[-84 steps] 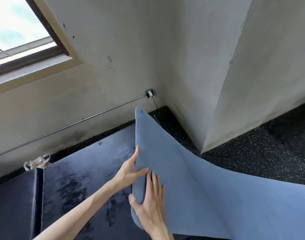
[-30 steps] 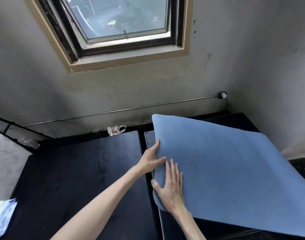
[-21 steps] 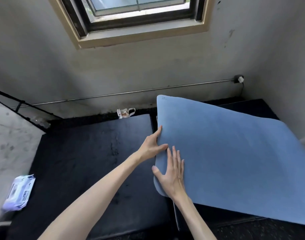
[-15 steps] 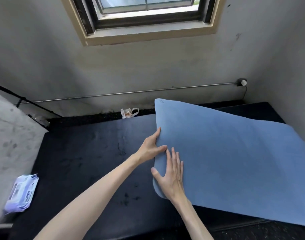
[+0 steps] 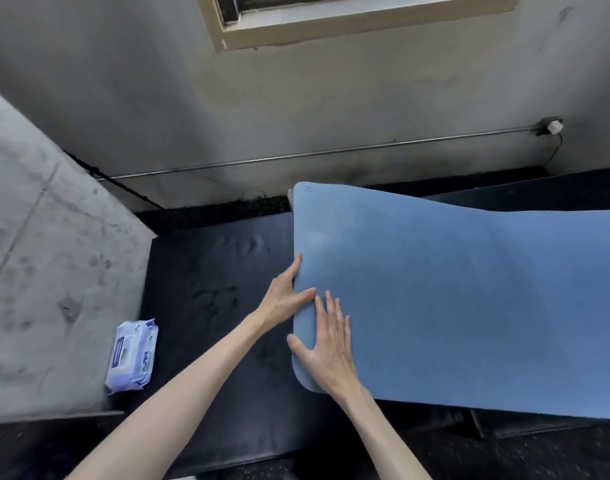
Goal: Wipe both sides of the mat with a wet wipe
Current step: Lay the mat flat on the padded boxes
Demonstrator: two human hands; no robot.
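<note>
Blue mat (image 5: 469,299): left hand (image 5: 285,295) pinches its edge; right hand (image 5: 327,351) flat on top, fingers straight. Wet-wipe pack (image 5: 132,355) lies at 9 o'clock.

Blue mat (image 5: 469,299) spread over black pad (image 5: 210,289).

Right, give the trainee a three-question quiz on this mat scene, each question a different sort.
1. True or false: the right hand lies flat on top of the blue mat.
2. Multiple choice: where is the wipes pack? A) on the mat B) on the black pad, beside the concrete block C) in the left hand
3. Fill in: the left hand holds the mat's ____ edge, thumb on top.

Key:
1. True
2. B
3. left
</note>
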